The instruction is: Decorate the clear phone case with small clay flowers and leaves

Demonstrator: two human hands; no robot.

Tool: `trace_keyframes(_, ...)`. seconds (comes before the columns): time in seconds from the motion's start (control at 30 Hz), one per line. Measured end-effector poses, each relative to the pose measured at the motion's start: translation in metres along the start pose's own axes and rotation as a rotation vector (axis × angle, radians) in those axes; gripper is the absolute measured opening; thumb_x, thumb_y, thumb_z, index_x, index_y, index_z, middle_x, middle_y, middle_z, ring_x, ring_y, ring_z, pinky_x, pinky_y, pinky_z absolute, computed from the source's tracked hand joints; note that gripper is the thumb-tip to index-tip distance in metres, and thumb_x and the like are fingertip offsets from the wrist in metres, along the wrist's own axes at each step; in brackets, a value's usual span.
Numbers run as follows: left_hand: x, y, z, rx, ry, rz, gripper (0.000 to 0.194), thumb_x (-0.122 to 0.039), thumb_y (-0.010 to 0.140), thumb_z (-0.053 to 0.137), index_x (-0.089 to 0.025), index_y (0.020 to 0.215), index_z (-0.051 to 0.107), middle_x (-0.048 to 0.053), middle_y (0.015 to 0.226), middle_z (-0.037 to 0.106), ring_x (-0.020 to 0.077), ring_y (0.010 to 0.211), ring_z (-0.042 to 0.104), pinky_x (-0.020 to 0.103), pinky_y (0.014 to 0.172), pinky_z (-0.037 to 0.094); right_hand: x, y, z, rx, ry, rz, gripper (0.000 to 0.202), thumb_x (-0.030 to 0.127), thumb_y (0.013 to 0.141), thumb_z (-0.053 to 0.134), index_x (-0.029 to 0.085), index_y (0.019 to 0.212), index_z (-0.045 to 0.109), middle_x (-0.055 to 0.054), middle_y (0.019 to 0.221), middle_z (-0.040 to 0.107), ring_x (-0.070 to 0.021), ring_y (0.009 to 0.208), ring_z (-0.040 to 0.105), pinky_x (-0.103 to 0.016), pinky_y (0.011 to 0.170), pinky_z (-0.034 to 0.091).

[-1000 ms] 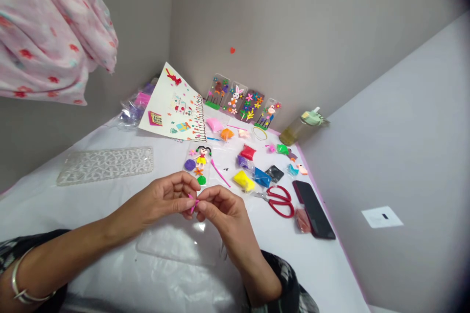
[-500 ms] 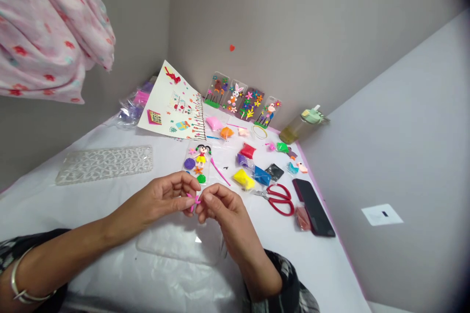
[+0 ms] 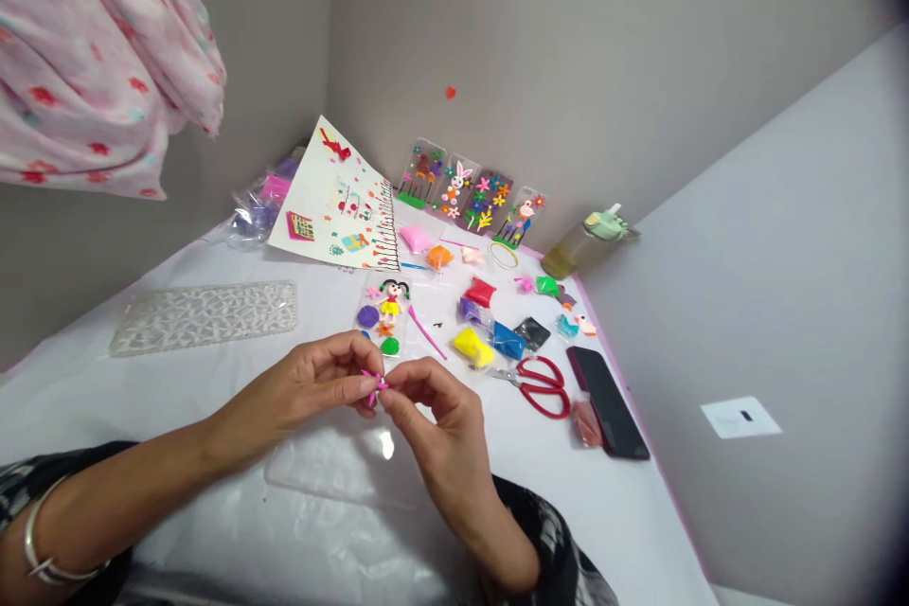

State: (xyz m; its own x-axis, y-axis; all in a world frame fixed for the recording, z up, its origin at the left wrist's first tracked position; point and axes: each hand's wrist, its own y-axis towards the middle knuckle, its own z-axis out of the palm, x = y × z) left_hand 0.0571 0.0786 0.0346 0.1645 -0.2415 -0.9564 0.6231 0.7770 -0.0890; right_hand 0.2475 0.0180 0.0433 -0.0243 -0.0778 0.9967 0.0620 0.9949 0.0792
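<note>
My left hand (image 3: 330,377) pinches a small pink clay flower (image 3: 370,392) between thumb and fingertips, above the table. From the other side my right hand (image 3: 436,407) meets it, thumb and forefinger closed at a tiny white piece (image 3: 382,381) over the flower's middle. Fingertips hide part of the flower. Just beyond the hands lies a clear phone case (image 3: 400,338) decorated with a clay girl figure (image 3: 390,301) and colourful clay shapes. Beneath my wrists a plain transparent case or sheet (image 3: 333,473) rests on the white cover.
Red-handled scissors (image 3: 543,388), a black phone (image 3: 609,405) and several clay packets (image 3: 472,347) lie to the right. A pink tool (image 3: 427,333) is beyond my hands. A patterned clear case (image 3: 205,317) lies left; a bottle (image 3: 582,244) stands by the wall.
My right thumb and forefinger have closed in on the flower from the right. A tiny white piece now shows at its middle. My left hand stays almost still.
</note>
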Motion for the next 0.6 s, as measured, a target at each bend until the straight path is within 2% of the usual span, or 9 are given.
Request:
trace_keyframes(0.13, 0.0007, 0.0004, -0.0001, 0.026, -0.015, 0.008, 0.016, -0.039, 0.101, 0.08, -0.024, 0.097, 0.076, -0.004, 0.089, 0.07, 0.0172, 0.089, 0.068, 0.031, 0.088, 0.053, -0.0035, -0.0033, -0.0002, -0.049, -0.219, -0.202, 0.008, 0.018, 0.097, 0.08, 0.023, 0.091, 0.082, -0.002, 0.086, 0.08, -0.0183, 0.08, 0.075, -0.028, 0.076, 0.061)
trace_keyframes(0.3, 0.0003, 0.0003, 0.0008, 0.03, -0.01, 0.005, 0.019, -0.041, 0.102, 0.079, -0.024, 0.096, 0.074, -0.003, 0.089, 0.071, 0.0184, 0.089, 0.068, 0.033, 0.088, 0.055, -0.0066, -0.0048, -0.001, -0.031, -0.327, -0.34, 0.015, 0.011, 0.1, 0.077, 0.023, 0.093, 0.082, -0.002, 0.087, 0.081, -0.0175, 0.08, 0.074, -0.027, 0.076, 0.061)
trace_keyframes(0.6, 0.0044, 0.0027, -0.0025, 0.036, -0.027, 0.003, 0.018, -0.042, 0.103, 0.08, -0.025, 0.106, 0.076, -0.002, 0.093, 0.072, 0.0178, 0.09, 0.07, 0.032, 0.089, 0.057, -0.0054, -0.0044, -0.0022, -0.065, -0.397, -0.414, 0.018, 0.007, 0.1, 0.075, 0.023, 0.094, 0.079, -0.002, 0.086, 0.081, -0.0174, 0.079, 0.074, -0.026, 0.075, 0.061)
